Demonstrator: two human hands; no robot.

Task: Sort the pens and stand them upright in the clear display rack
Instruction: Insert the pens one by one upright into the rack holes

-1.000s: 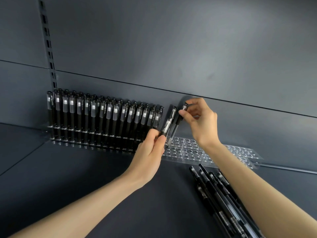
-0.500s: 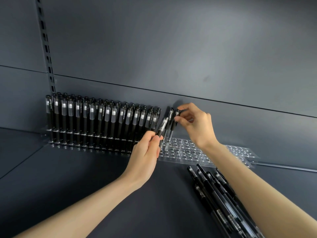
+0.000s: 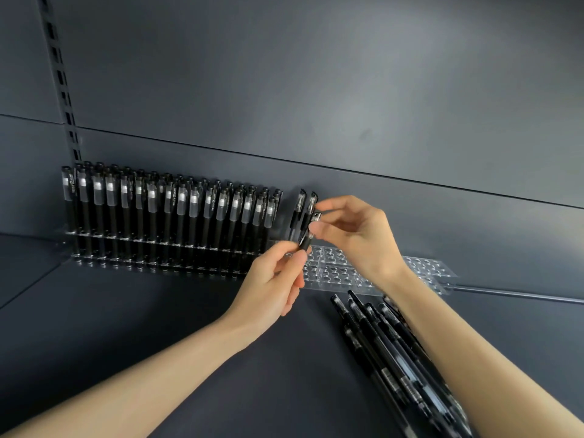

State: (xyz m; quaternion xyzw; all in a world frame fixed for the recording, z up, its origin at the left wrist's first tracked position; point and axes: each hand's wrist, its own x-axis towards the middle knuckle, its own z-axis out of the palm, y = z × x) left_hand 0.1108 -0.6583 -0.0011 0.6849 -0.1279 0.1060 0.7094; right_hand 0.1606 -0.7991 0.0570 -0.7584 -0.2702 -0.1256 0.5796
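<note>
The clear display rack [image 3: 425, 270] runs along the back wall. Its left stretch is packed with several upright black pens [image 3: 177, 213]; the holes on its right stretch are bare. Two more black pens [image 3: 299, 210] stand tilted in the rack just right of the packed rows. My left hand [image 3: 273, 287] grips the lower barrel of a black pen [image 3: 311, 229], which leans over the rack's front holes. My right hand [image 3: 355, 237] pinches that same pen at its cap end. The pen's tip is hidden behind my left fingers.
A heap of several loose black pens [image 3: 390, 358] lies on the dark shelf by my right forearm. A slotted upright [image 3: 60, 80] rises on the back wall at the left. A thin rod [image 3: 518, 294] runs rightward from the rack's end.
My right hand has let go of the pen it was lowering, which now stands in the rack. It has moved down to pinch the top of the pen in my left hand.
</note>
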